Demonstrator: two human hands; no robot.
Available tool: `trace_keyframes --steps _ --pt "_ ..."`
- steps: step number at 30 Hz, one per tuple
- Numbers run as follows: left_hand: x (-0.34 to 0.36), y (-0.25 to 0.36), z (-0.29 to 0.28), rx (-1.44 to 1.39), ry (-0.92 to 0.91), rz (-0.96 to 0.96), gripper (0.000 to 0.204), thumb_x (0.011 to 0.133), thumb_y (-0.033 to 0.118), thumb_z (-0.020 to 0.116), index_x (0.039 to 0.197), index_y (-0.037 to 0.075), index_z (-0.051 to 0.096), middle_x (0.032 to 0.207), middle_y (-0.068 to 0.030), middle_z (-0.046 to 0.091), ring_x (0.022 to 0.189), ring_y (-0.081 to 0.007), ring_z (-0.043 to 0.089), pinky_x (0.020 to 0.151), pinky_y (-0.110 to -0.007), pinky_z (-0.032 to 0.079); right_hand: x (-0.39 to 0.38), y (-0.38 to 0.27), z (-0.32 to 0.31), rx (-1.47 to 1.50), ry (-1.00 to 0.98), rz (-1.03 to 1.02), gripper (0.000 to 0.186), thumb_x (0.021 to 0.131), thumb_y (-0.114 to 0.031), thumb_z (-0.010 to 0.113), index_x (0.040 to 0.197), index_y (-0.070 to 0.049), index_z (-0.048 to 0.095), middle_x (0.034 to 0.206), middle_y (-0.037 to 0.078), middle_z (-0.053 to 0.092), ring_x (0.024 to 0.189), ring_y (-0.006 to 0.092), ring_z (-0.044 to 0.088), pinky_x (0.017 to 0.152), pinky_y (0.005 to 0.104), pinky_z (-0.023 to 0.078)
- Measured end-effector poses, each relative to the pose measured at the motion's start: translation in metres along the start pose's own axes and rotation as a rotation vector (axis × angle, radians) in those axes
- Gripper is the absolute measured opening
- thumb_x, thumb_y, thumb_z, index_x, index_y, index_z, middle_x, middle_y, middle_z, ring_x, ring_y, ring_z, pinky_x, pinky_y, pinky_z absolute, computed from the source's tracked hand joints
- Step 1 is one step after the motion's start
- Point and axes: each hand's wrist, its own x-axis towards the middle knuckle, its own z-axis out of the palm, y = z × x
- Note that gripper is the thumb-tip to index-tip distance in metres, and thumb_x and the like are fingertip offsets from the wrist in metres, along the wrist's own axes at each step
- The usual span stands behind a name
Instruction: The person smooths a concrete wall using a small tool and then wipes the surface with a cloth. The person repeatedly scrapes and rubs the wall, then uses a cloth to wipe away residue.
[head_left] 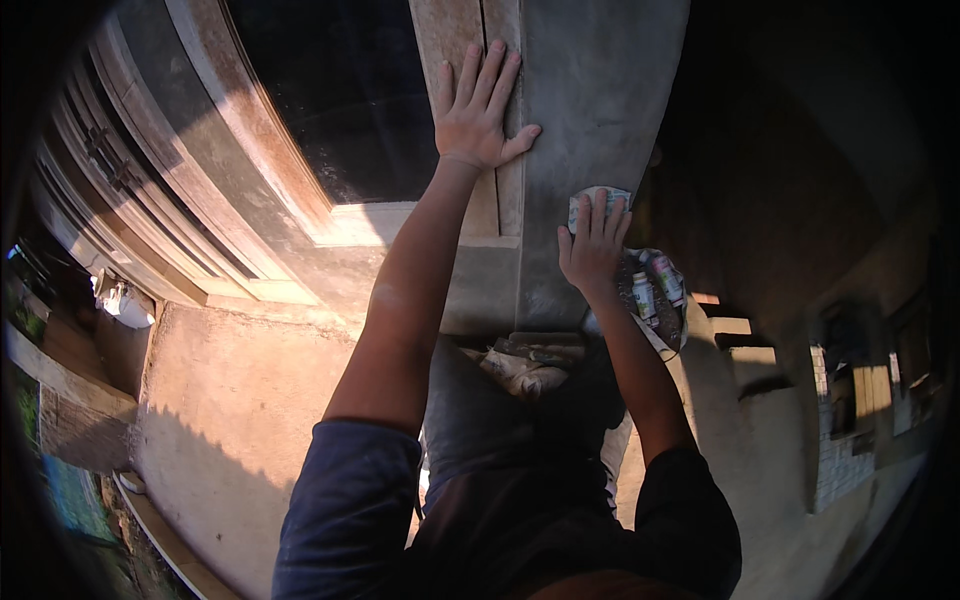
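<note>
My left hand (475, 130) lies flat with fingers spread on the pale wooden window frame (482, 205), its thumb reaching toward the grey plastered wall (590, 90). Lower down and to the right, my right hand (594, 258) presses a folded white sheet or pad with blue-green print (576, 212) against that wall. Its fingers lie over the sheet, so whether this is paper or cloth is hard to tell. Just below and right of that hand stands an open container (672, 338) holding several bottles (644, 297), partly covered by my right forearm.
Dark glass (330, 100) fills the window on the left. Crumpled sacking (525, 375) lies at the wall's foot before my legs. A sunlit concrete floor (240, 380) spreads to the left, with a white bag-like object (125, 302) near the wall. Block walls (845, 470) stand far right.
</note>
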Motion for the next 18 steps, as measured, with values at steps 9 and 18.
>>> trace_keyframes --steps 9,18 --pt "-0.004 0.0 0.003 -0.049 0.008 -0.003 0.086 0.094 0.076 0.038 0.159 0.019 0.046 0.166 -0.0064 0.04 0.156 -0.0308 0.031 0.127 -0.056 0.016 0.093 0.009 -0.008 -0.056 0.046 0.096 0.071 0.1 -0.041 0.057 0.155 0.001 0.041 0.166 0.027 0.029 0.15 0.0586 0.024 0.12 0.0696 0.018" --pt "-0.002 0.001 -0.001 -0.025 -0.007 -0.015 0.086 0.094 0.075 0.039 0.158 0.019 0.048 0.166 -0.0061 0.041 0.156 -0.0306 0.032 0.127 -0.056 0.016 -0.005 -0.027 0.004 -0.007 -0.035 0.098 0.075 0.098 -0.041 0.059 0.155 0.003 0.039 0.164 0.032 0.027 0.15 0.0598 0.021 0.12 0.0716 0.017"
